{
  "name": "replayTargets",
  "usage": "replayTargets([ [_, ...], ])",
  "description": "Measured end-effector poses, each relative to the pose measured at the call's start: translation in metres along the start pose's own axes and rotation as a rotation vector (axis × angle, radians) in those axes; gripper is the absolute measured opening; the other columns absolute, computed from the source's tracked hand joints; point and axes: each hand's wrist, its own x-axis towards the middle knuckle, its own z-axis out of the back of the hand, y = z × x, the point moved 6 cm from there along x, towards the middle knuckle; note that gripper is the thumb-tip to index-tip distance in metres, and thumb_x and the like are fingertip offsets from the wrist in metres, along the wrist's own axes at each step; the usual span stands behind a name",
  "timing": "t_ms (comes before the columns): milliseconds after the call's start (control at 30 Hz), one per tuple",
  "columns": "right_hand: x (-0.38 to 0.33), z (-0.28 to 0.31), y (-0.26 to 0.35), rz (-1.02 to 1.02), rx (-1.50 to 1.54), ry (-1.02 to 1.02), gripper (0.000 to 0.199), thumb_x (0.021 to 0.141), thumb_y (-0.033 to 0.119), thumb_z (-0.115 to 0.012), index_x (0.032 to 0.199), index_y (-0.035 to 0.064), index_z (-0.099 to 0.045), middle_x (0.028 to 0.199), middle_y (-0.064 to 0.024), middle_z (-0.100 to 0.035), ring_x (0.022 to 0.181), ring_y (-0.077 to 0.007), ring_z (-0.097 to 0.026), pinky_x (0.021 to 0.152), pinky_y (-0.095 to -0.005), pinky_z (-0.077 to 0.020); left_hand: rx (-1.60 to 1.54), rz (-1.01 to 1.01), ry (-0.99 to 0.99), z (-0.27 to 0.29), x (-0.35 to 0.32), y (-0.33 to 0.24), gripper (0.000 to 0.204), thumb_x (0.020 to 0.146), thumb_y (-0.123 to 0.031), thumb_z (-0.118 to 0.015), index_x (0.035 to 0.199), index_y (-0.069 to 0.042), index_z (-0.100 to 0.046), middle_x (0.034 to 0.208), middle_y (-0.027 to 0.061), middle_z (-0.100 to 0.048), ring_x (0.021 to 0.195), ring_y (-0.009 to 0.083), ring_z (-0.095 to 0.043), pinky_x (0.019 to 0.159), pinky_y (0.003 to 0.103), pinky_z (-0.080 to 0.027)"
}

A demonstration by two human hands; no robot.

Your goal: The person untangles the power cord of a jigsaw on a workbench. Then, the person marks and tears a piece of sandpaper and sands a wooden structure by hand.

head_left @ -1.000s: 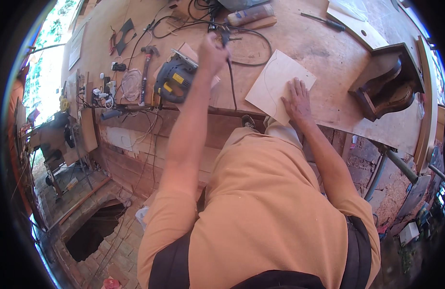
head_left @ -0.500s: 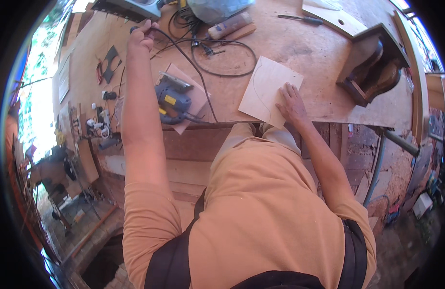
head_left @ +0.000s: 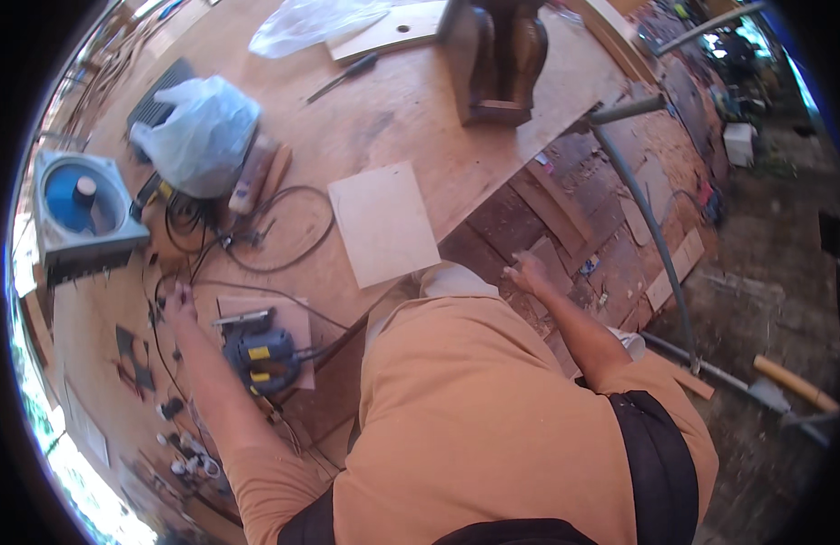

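Left of the saw [head_left: 261, 352], its cord [head_left: 274, 293] is grasped by the left hand [head_left: 177, 302]; the right hand [head_left: 529, 274] is empty. Snags should be avoided.

The wooden workbench [head_left: 392, 136], busy all over: pale board [head_left: 383, 225] lying flat, one corner poking past the front edge; pinkish panel [head_left: 293, 314] along to its left, overhanging too; black cable [head_left: 332, 223] looping behind them, screwdriver [head_left: 357, 67] further back, dark wooden piece [head_left: 465, 68] standing up to the right, grey box [head_left: 93, 234] with a round blue centre far left
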Motion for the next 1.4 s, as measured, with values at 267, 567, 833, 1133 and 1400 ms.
replayTargets([
  [267,-0.075,-0.046,-0.053,-0.21,0.072,0.289,0.056,0.08,0.039,-0.066,0.118,-0.0009,-0.06,0.114,-0.0234,-0.061,0.107,-0.036,-0.06,0.094,-0.0395,-0.0463,-0.794,0.807,-0.061,0.009,-0.05,0.06,0.01,0.085,-0.009,-0.066,0.086,-0.006,-0.057,0.073,0.0022,-0.059,0.056,0.0131,-0.053,0.046,0.021,-0.04],
  [567,-0.023,-0.036,0.022,-0.046,0.15,0.262,0.057,0.081,0.044,-0.063,0.121,0.0026,-0.059,0.122,-0.0205,-0.058,0.116,-0.0343,-0.054,0.1,-0.0394,-0.0416,-0.635,0.019,0.385,-0.049,-0.303,-0.23,0.02,0.092,-0.015,-0.058,0.107,-0.001,-0.06,0.086,0.0074,-0.062,0.062,0.009,-0.057,0.053,0.021,-0.049],
  [833,0.036,-0.006,0.06,0.106,0.111,0.212,0.058,0.081,0.039,-0.064,0.121,-0.0032,-0.057,0.12,-0.0213,-0.059,0.113,-0.0322,-0.057,0.098,-0.0371,-0.0437,-0.172,0.241,0.716,-0.144,-0.453,-0.159,0.032,0.09,-0.022,-0.058,0.112,0.001,-0.063,0.098,0.007,-0.069,0.089,0.0143,-0.062,0.081,0.029,-0.048],
  [1133,0.056,-0.007,0.036,0.151,0.025,0.239,0.057,0.08,0.039,-0.065,0.118,-0.0038,-0.059,0.117,-0.0217,-0.061,0.109,-0.0311,-0.06,0.095,-0.0369,-0.0452,-0.202,0.501,0.505,-0.166,-0.488,-0.115,0.033,0.089,-0.021,-0.06,0.112,0.002,-0.063,0.097,0.0068,-0.069,0.089,0.0134,-0.061,0.08,0.029,-0.048],
  [1400,0.051,-0.018,0.008,0.083,0.136,0.359,0.057,0.082,0.035,-0.065,0.12,-0.0069,-0.056,0.118,-0.0233,-0.06,0.111,-0.0304,-0.059,0.095,-0.036,-0.0448,-0.187,0.627,0.617,-0.165,-0.514,-0.087,0.034,0.087,-0.019,-0.063,0.111,0.005,-0.063,0.098,0.0059,-0.068,0.09,0.0116,-0.061,0.08,0.028,-0.048],
])
